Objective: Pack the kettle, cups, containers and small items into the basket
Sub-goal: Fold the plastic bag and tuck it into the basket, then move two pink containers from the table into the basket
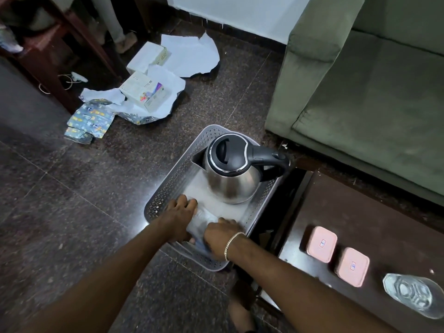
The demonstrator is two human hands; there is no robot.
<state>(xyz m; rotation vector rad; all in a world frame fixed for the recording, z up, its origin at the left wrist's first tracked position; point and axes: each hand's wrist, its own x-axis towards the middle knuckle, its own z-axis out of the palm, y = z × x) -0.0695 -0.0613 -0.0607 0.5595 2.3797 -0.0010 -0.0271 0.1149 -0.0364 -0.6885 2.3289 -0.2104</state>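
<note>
Kneeling over the grey perforated basket point(168, 186) on the dark stone floor, the person is reaching both hands into its near end. The stainless-steel electric kettle point(231, 179) is already standing upright in the far half of the basket, its black handle pointing toward three o'clock over the rim and its spout toward nine. The left hand point(179, 218) and the right hand point(222, 239), the latter wearing a gold chain bracelet point(231, 243), are pressing in on either side of a pale, blurred item point(203, 218) sitting at about six o'clock from the kettle. Both hands are curling around it, but it is too smeared for me to name, and I cannot tell how firm the hold is.

By my reckoning the packing is only getting started. At four o'clock from the basket, on the dark wooden table point(360, 212), two pink-lidded square containers point(321, 243) point(352, 266) are sitting side by side, just apart, and a clear faceted glass point(412, 296) is lying beyond them near the frame's edge. All three are still waiting to go in. At eleven o'clock, well apart, torn wrapping paper point(189, 56) and small cartons point(146, 93) are littering the floor beside the green sofa point(360, 92).
</note>
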